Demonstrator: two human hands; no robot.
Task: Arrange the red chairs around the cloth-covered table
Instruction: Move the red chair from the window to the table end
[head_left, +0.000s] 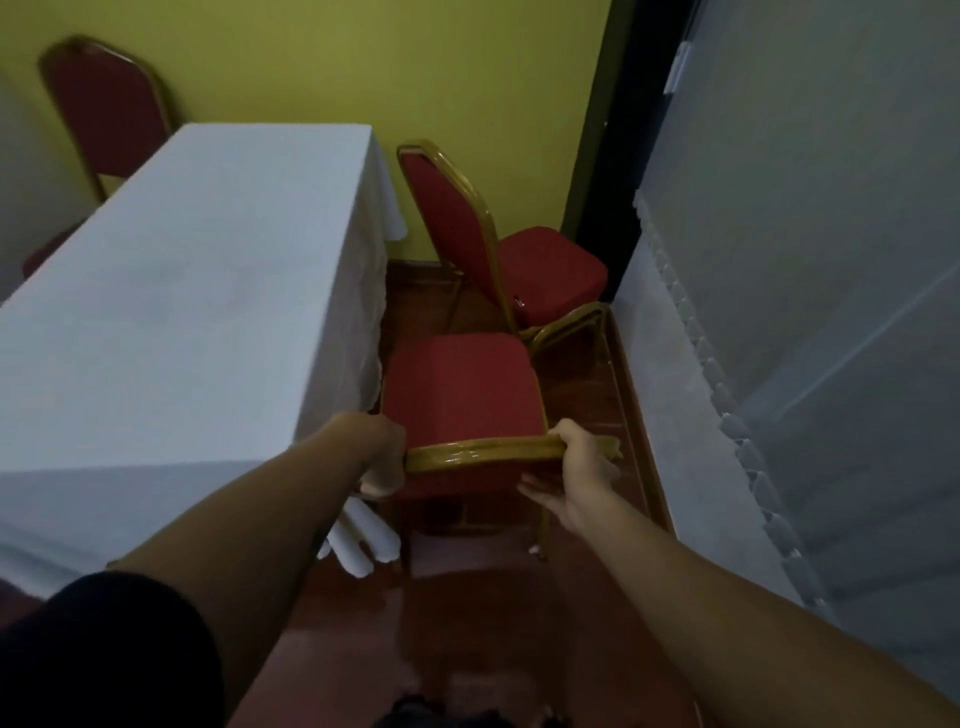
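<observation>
A red chair with a gold frame stands right beside the long side of the white cloth-covered table, its seat pointing away from me. My left hand grips the left end of its gold backrest top. My right hand grips the right end of the same rail. A second red chair stands just beyond it near the yellow wall, turned sideways, its legs close to the first chair's seat. A third red chair stands at the table's far left side.
Another white-draped table lines the right side, leaving a narrow aisle of red-brown floor. The yellow wall closes the far end. A dark doorway edge rises at the back right.
</observation>
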